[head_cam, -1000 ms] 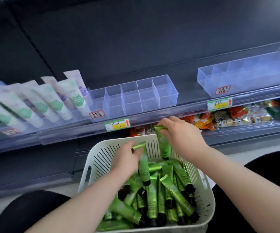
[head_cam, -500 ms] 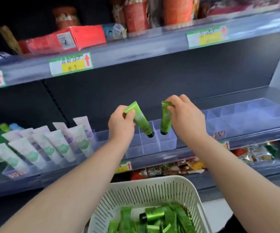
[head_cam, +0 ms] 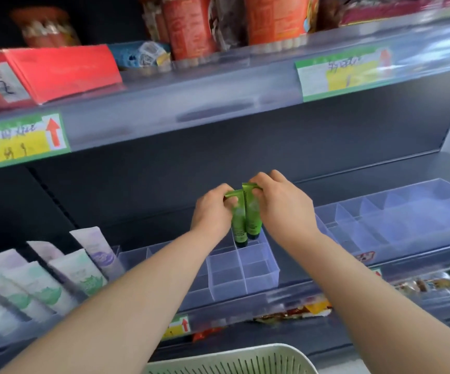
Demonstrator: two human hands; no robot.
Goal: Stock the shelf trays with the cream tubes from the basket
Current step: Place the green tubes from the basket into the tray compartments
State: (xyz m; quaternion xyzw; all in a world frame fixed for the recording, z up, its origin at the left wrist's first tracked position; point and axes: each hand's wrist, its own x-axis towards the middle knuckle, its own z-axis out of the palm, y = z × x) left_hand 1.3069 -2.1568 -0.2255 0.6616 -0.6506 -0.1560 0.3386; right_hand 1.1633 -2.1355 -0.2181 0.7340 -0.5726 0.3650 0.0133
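Note:
My left hand (head_cam: 213,211) pinches the crimped top of a green cream tube (head_cam: 238,225). Close beside it, my right hand (head_cam: 280,203) holds a second green tube (head_cam: 253,220) the same way. Both tubes hang upright, black caps down, side by side and touching, with their caps at the back right compartments of the clear divided tray (head_cam: 245,276) on the middle shelf. Only the rim of the white slotted basket (head_cam: 232,360) shows at the bottom edge; its contents are out of view.
White and lilac tubes (head_cam: 56,276) lean in rows to the tray's left. A second clear divided tray (head_cam: 396,220) sits to the right. Price labels line the shelf edges; red boxes (head_cam: 48,71) and snack packs fill the upper shelf, wrapped snacks the lower one.
Both hands lifted a green tube each out of the basket, rose to the shelf, then came together and moved the tubes down over the tray's back right compartments. The view tilted upward.

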